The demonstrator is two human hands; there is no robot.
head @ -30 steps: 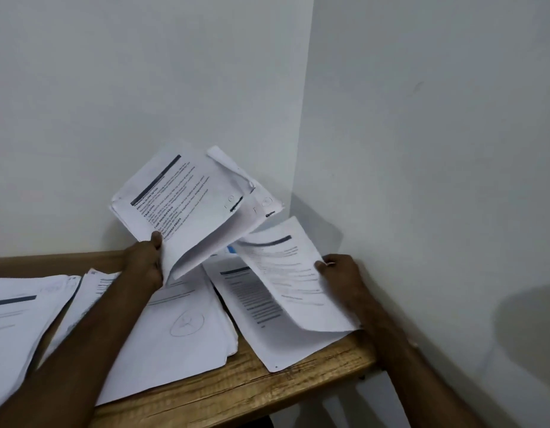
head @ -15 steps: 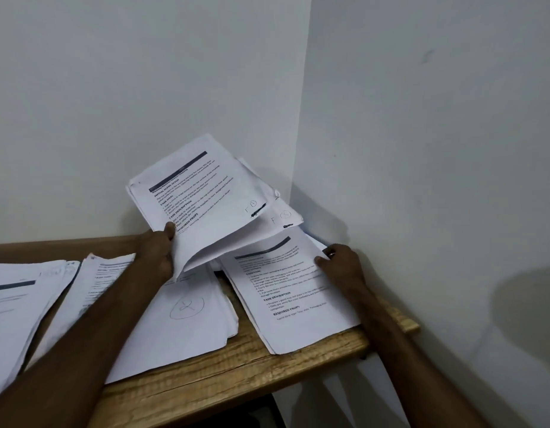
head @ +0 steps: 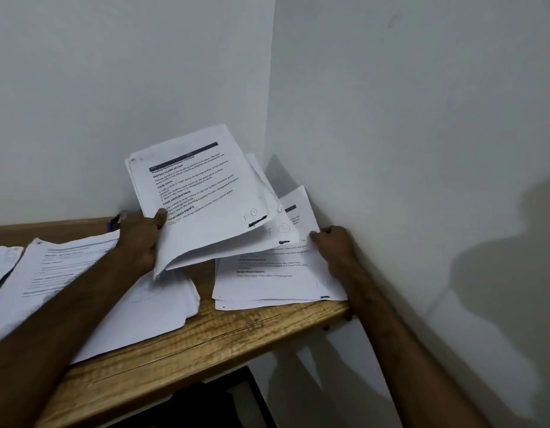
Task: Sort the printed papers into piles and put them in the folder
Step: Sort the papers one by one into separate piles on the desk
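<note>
My left hand (head: 142,239) grips a sheaf of printed papers (head: 205,193) by its lower left edge and holds it raised above the wooden table (head: 205,341); the sheets fan apart at their lower ends. My right hand (head: 335,245) pinches the right edge of the top sheet of a flat pile (head: 277,279) at the table's right end, next to the wall corner. Another pile (head: 91,282) lies under my left forearm, and a further pile (head: 2,261) shows at the left edge. No folder is in view.
Two white walls meet in a corner right behind the right pile. A blue pen (head: 116,222) lies by the back wall behind my left hand. The table's front edge runs diagonally; a dark space lies under it.
The sheet in my right hand came down flat onto the right pile. My left hand's sheaf swung rightward and lower, now overlapping that pile's top.
</note>
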